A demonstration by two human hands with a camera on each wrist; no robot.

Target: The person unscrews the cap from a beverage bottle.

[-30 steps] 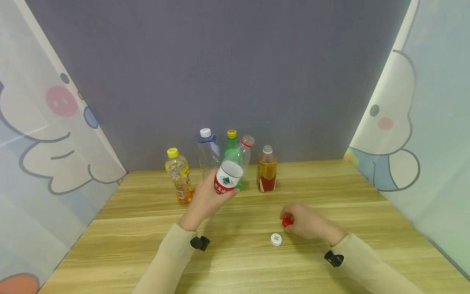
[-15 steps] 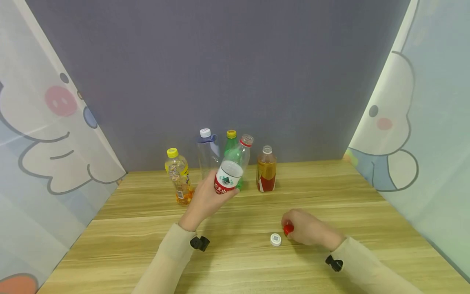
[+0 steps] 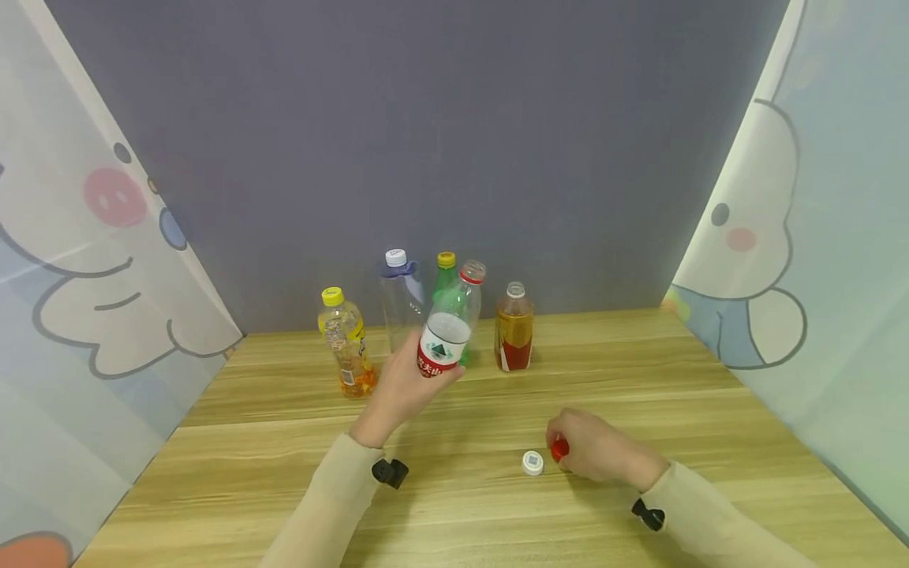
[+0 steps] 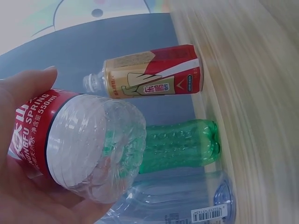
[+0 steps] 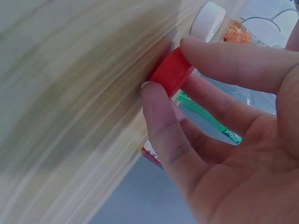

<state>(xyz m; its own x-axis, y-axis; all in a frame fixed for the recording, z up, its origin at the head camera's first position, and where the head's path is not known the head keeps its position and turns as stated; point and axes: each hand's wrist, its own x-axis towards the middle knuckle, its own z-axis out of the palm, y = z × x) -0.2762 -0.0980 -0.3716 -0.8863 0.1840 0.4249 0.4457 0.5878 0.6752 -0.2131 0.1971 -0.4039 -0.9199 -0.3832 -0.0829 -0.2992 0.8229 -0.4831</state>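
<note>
My left hand (image 3: 408, 384) grips a clear water bottle (image 3: 450, 327) by its red and white label. The bottle is held off the table, tilted to the right, its mouth uncapped with a red ring at the neck. In the left wrist view the bottle's clear base (image 4: 117, 144) faces the camera. My right hand (image 3: 596, 446) pinches a red bottle cap (image 5: 173, 71) between thumb and fingertips, at the tabletop. A white bottle cap (image 3: 533, 463) lies on the table just left of the right hand.
At the back stand a yellow-capped bottle (image 3: 346, 339) with orange contents, a large clear bottle (image 3: 402, 304) with a white cap, a green bottle (image 3: 445, 278) and an uncapped amber drink bottle (image 3: 514, 327). A dark grey panel (image 3: 454, 142) rises behind the wooden table (image 3: 234, 473).
My right hand has moved slightly toward the table's front with the red cap, ending beside the white cap. The left hand and its water bottle have stayed nearly still.
</note>
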